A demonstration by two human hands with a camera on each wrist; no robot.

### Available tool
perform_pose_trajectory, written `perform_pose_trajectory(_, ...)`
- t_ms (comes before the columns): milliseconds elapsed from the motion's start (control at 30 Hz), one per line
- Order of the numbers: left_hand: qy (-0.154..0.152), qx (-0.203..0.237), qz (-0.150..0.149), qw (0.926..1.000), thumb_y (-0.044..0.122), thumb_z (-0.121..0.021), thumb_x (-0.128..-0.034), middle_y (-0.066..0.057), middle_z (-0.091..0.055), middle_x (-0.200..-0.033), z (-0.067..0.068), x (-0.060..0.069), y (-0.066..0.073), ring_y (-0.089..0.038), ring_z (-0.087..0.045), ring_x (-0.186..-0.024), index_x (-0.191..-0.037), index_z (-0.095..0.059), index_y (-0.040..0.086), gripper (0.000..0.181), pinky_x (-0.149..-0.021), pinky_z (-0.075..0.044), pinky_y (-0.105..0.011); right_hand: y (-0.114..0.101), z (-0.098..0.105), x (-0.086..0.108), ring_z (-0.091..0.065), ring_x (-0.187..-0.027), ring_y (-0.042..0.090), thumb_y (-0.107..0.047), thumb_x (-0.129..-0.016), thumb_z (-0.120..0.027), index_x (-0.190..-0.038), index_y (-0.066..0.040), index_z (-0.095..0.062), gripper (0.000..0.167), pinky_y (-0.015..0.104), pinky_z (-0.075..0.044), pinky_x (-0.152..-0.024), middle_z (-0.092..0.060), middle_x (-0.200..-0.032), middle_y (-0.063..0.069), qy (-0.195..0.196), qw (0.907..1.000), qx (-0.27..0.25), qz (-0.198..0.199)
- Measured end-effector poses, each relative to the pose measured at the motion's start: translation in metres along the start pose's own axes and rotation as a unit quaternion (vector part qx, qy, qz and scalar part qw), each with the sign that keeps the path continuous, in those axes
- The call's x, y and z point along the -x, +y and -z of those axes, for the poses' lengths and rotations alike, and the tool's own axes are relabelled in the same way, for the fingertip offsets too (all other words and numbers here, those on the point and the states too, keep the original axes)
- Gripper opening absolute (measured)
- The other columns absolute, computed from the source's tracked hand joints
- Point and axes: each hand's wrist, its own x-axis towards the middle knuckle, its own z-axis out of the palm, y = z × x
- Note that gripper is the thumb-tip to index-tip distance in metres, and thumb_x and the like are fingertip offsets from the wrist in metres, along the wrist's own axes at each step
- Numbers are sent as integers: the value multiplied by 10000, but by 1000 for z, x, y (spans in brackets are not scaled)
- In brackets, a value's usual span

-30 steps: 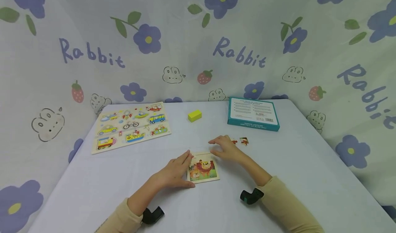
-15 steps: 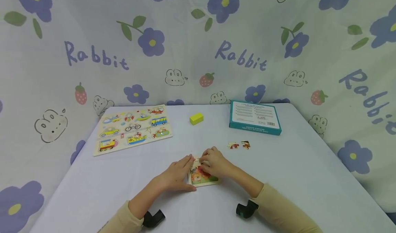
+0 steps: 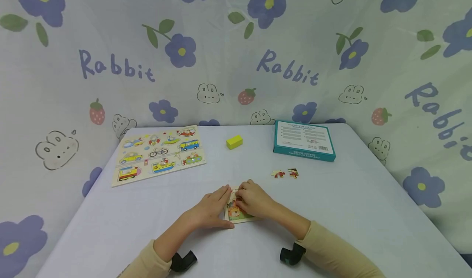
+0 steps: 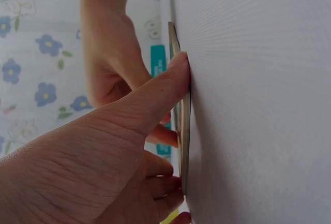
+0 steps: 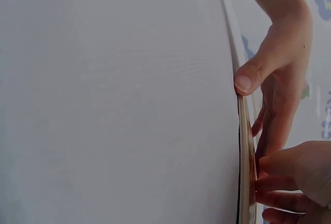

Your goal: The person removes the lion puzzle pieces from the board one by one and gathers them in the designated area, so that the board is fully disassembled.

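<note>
In the head view a small wooden jigsaw board (image 3: 234, 220) with an animal picture lies flat at the table's near middle. My left hand (image 3: 206, 210) rests along its left side, fingers fairly straight, thumb at the near edge. My right hand (image 3: 258, 202) reaches over the board with bent fingers. Its thumb and fingertips pinch at a picture piece, which the hand largely hides. In the right wrist view the right fingertips (image 5: 276, 185) touch the board's face. The left wrist view shows the left thumb (image 4: 178, 69) on the board's edge.
Two loose jigsaw pieces (image 3: 283, 174) lie to the right of the board. Farther back stand a yellow block (image 3: 234, 142) and a teal box (image 3: 304, 140). A vehicle peg puzzle (image 3: 158, 155) lies at the back left. A patterned cloth hangs behind the white table.
My right hand has moved from beside the board's far right corner down onto its picture, and its fingers have bent. The left hand has stayed at the board. The view has shifted slightly.
</note>
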Motion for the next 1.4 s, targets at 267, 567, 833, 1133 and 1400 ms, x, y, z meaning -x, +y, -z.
perform_pose_trajectory(267,-16,-108,-52,9999,587,-632,-754,-182,-162,-1495,1,1,1,-287,-160,-1367,-1428,-215,-39,1009,-1015,-266,-501,-5,-5,-1,-478,-839,135,-226,-846,-653,-932,-88,-690,166,249,-433,-719,-591,-913,0,84,9998,68,-154)
perform_pose_trajectory(567,16,-178,-65,9998,586,-638,-749,-182,-171,-1492,2,1,2,-286,-167,-1366,-1426,-228,-35,1006,-1012,-273,-500,-9,-3,-3,-432,-833,156,-268,-829,-677,-869,-96,-647,179,265,-397,-713,-549,-879,5,149,9992,4,-376)
perform_pose_trajectory(833,18,-123,-62,9999,587,-641,-745,-176,-171,-1494,1,0,1,-286,-167,-1366,-1435,-213,-21,1014,-1016,-268,-503,-4,-4,-10,-354,-783,153,-309,-829,-678,-933,-87,-595,259,261,-296,-648,-451,-799,-18,-427,9949,-428,-810)
perform_pose_trajectory(1133,-13,-41,-51,10000,574,-646,-747,-182,-167,-1494,3,1,2,-294,-159,-1367,-1440,-201,-14,1012,-1021,-254,-509,-2,-6,-13,-335,-781,160,-273,-832,-680,-924,-83,-560,242,273,-276,-650,-423,-799,-16,-537,9878,-1037,-1028)
perform_pose_trajectory(1400,15,65,-69,10000,572,-656,-739,-178,-175,-1491,4,1,1,-298,-169,-1363,-1444,-192,-8,1023,-1023,-250,-512,0,-7,-13,-370,-761,133,-219,-842,-672,-895,-71,-549,199,251,-316,-663,-466,-776,-31,-407,9876,-1278,-822)
